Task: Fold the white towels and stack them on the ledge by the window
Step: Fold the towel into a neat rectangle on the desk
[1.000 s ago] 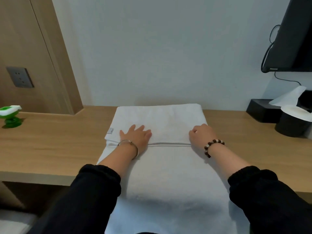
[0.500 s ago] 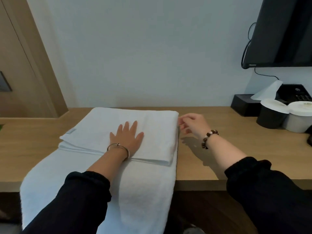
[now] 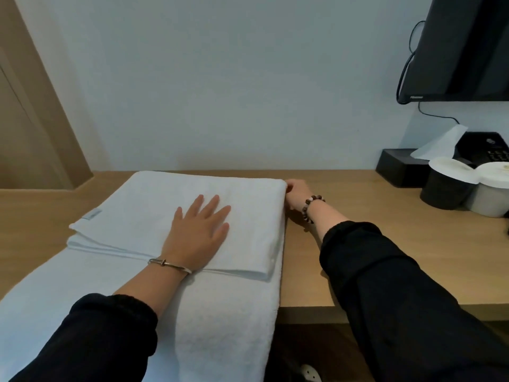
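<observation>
A white towel (image 3: 143, 205) lies on the wooden desk (image 3: 358, 244). Its far part is folded back over itself, and the near part hangs over the desk's front edge. My left hand (image 3: 198, 230) rests flat on the folded layer, fingers spread, pressing it down. My right hand (image 3: 296, 195) is at the towel's far right corner, fingers curled against the folded edge; whether it pinches the cloth I cannot tell.
At the right stand a black tissue box (image 3: 399, 166), a black cup (image 3: 443, 186) and a grey cup (image 3: 490, 191) with paper lids, and a phone (image 3: 493, 150). A dark screen (image 3: 462, 48) hangs on the wall above them. A wooden panel (image 3: 35, 119) stands at the left.
The view has swung right. My right hand left the fold line and moved to the towel's far right corner. My left hand stays flat on the folded layer.
</observation>
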